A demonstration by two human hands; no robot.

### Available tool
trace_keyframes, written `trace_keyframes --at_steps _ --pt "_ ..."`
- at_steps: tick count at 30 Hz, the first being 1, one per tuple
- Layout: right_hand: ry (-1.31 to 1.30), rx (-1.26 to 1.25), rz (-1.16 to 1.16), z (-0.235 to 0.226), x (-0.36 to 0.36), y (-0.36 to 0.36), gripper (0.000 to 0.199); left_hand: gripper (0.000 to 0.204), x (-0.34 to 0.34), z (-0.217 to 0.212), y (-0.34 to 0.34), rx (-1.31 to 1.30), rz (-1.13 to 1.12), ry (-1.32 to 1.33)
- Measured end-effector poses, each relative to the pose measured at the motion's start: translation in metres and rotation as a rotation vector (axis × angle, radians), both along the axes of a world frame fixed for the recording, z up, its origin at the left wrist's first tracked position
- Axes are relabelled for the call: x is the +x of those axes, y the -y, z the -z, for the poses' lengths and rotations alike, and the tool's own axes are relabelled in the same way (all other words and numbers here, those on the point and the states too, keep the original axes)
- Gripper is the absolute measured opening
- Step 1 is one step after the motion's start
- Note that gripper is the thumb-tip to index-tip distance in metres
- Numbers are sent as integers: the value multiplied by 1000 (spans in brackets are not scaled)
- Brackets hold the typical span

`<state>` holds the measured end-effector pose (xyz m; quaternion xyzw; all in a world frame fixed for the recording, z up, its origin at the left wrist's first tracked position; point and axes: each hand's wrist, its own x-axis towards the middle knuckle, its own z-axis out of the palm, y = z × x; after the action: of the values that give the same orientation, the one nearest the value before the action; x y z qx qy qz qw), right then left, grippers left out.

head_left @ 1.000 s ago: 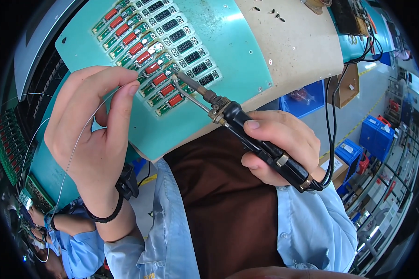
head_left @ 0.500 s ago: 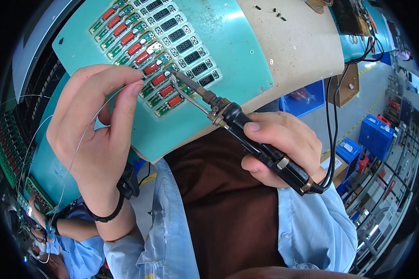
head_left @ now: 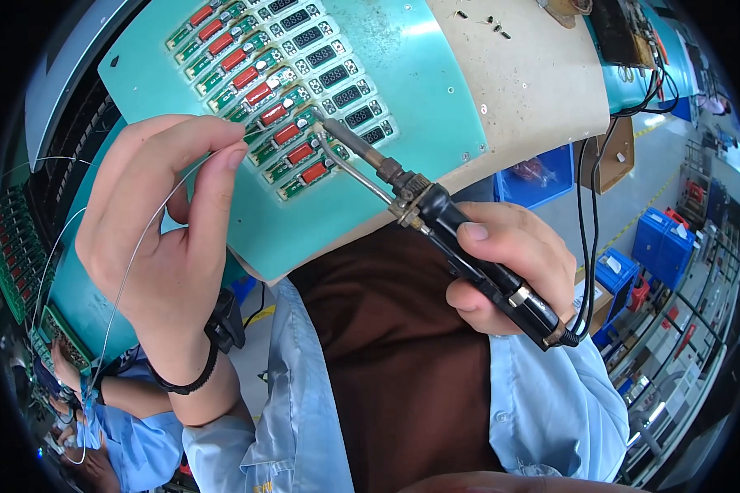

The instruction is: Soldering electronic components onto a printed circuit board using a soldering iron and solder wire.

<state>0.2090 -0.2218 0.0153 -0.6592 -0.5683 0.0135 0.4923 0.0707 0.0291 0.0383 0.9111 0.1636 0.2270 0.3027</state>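
My left hand (head_left: pixel 160 197) pinches a thin solder wire (head_left: pixel 144 240) between thumb and forefinger; the wire trails down past the wrist. My right hand (head_left: pixel 518 267) is wrapped round the black handle of a soldering iron (head_left: pixel 445 223) that has a thin metal tube beside its barrel. The iron's tip points at a row of small green circuit boards (head_left: pixel 286 134) with red components and black digit displays (head_left: pixel 346 97). These boards sit in slots of a turquoise sheet (head_left: pixel 419 99). Tip and wire end lie close together over the boards; whether they touch I cannot tell.
Right of the sheet is a beige board (head_left: pixel 526 74) with small loose black parts (head_left: pixel 495 26). Black cables run from the iron's handle to the upper right. A blue bin (head_left: pixel 536 177) stands beyond the bench edge. At lower left, another person's arm (head_left: pixel 136 398) is near more boards.
My right hand and the iron have shifted slightly right, and the tip has drawn back a little. My left hand has moved slightly left. The boards appear slightly further right in view.
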Motion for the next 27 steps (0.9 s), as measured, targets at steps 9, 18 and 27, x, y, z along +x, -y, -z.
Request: trace_keyframes --at_steps 9,18,27 --pt "-5 -2 12 0 -3 6 46 13 0 2 6 -28 12 11" --pt "-15 -5 39 3 -7 6 45 13 1 7 8 -36 24 17" --pt "-15 -27 29 1 -7 6 44 13 2 6 8 -38 48 11"
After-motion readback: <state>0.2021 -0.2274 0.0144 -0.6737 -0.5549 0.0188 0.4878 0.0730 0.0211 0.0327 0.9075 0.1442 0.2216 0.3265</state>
